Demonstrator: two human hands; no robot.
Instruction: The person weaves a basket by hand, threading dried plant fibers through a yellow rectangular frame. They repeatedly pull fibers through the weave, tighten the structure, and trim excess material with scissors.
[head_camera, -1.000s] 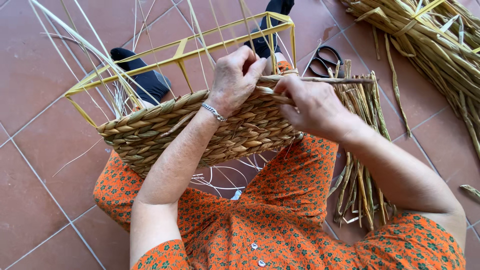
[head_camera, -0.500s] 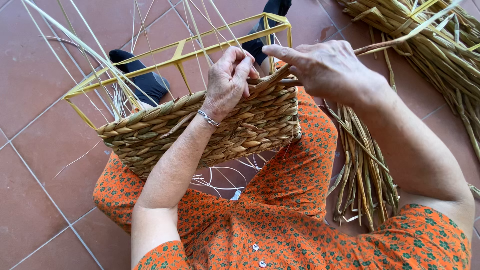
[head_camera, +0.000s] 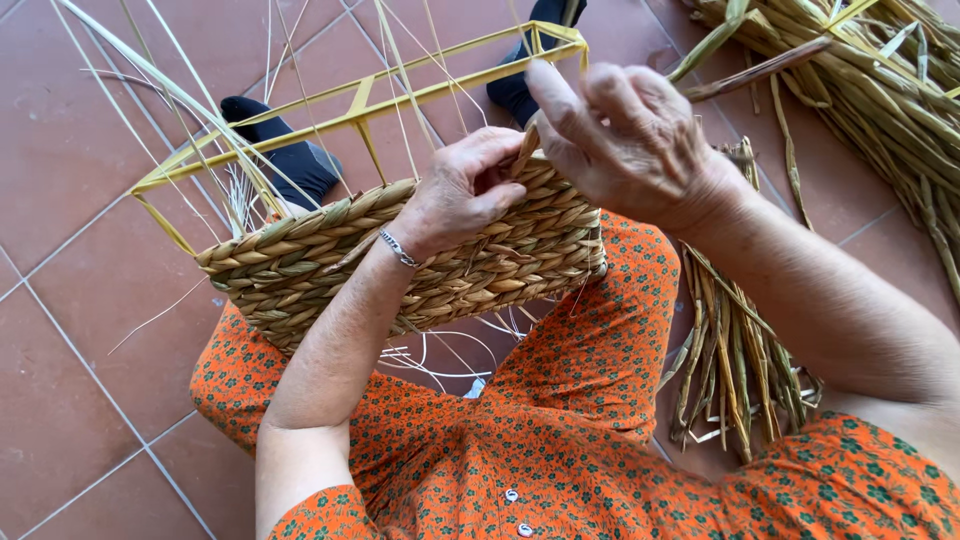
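I see the half-woven basket (head_camera: 420, 255) resting on my lap, its yellow frame (head_camera: 360, 100) rising on the far side. My left hand (head_camera: 455, 190) pinches the top braid at the rim; my right hand (head_camera: 625, 135) grips a reed strand (head_camera: 755, 68) running off right. If the pinch slackens, I judge the braid loosens; a hard pull could snap the strand or bend the frame.
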